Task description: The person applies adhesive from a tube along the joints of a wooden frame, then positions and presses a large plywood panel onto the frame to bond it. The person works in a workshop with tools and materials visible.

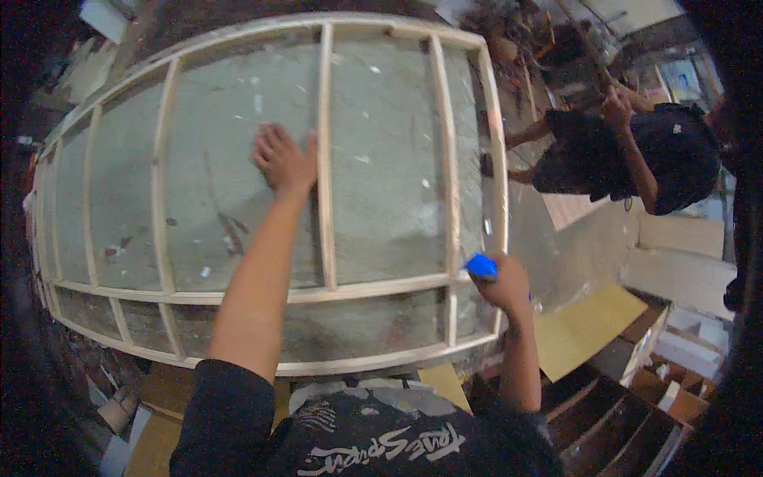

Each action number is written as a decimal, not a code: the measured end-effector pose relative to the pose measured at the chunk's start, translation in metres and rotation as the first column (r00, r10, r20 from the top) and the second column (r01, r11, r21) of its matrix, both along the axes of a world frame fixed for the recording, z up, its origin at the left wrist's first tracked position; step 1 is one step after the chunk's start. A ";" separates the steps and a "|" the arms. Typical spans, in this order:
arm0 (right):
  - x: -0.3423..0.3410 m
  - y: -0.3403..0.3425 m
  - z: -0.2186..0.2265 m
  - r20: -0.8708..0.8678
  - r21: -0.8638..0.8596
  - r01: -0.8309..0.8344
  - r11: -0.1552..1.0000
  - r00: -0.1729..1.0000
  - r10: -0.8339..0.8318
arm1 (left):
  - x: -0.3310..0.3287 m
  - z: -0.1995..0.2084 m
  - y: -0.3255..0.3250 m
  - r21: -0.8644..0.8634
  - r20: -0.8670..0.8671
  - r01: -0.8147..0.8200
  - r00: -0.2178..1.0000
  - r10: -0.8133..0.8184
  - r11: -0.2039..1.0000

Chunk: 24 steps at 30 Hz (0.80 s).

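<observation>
Between the hands lie two wooden frame slats.

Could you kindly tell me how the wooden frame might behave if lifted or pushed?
The wooden frame may sag or twist when lifted, since its long rails look slender. Its crosspieces probably stiffen it across its width. If pushed, it seems unlikely to tip, as it lies flat.

Frame before person; left hand beside slat; right hand near right end; co-worker beyond.
</observation>
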State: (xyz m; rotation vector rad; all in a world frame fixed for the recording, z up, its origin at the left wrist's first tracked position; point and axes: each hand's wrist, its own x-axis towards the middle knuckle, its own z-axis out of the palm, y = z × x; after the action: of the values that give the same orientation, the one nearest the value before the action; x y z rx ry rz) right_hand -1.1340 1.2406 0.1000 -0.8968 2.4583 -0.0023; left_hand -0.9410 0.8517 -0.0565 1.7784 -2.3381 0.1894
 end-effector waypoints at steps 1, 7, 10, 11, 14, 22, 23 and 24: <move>0.012 -0.003 0.002 0.123 -0.172 0.083 0.982 0.990 -0.062 | 0.012 0.006 -0.008 0.028 -0.053 0.096 0.994 -0.094 0.995; 0.054 -0.140 -0.051 0.301 -0.689 0.329 0.646 0.940 -0.157 | 0.096 0.023 -0.048 0.190 -0.396 0.451 0.848 -0.352 0.872; 0.020 -0.295 -0.090 0.175 -0.886 0.168 0.433 0.984 -0.023 | 0.093 0.013 -0.052 0.155 -0.419 0.371 0.864 -0.280 0.915; 0.005 -0.334 -0.094 0.225 -0.909 0.211 0.359 0.974 -0.004 | 0.091 0.011 -0.052 0.152 -0.447 0.372 0.852 -0.272 0.916; -0.044 -0.439 -0.092 -0.231 -0.881 -0.220 0.419 0.973 0.027 | 0.088 0.011 -0.051 0.140 -0.456 0.363 0.850 -0.265 0.921; -0.098 -0.532 -0.104 -0.215 -0.667 -0.258 0.699 0.965 0.152 | 0.089 0.022 -0.052 0.221 -0.476 0.352 0.853 -0.214 0.910; -0.100 -0.531 -0.106 -0.237 -0.687 -0.300 0.662 0.954 0.186 | 0.090 0.021 -0.052 0.221 -0.483 0.357 0.848 -0.216 0.907; -0.101 -0.529 -0.109 -0.235 -0.681 -0.298 0.669 0.954 0.185 | 0.090 0.020 -0.052 0.232 -0.486 0.359 0.848 -0.212 0.904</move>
State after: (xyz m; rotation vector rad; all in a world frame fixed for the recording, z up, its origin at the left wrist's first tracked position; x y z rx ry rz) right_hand -1.2352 0.7113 -0.0088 -1.5949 2.4504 -0.8903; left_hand -0.8511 0.8000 -0.0365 1.3532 -2.3245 -0.6152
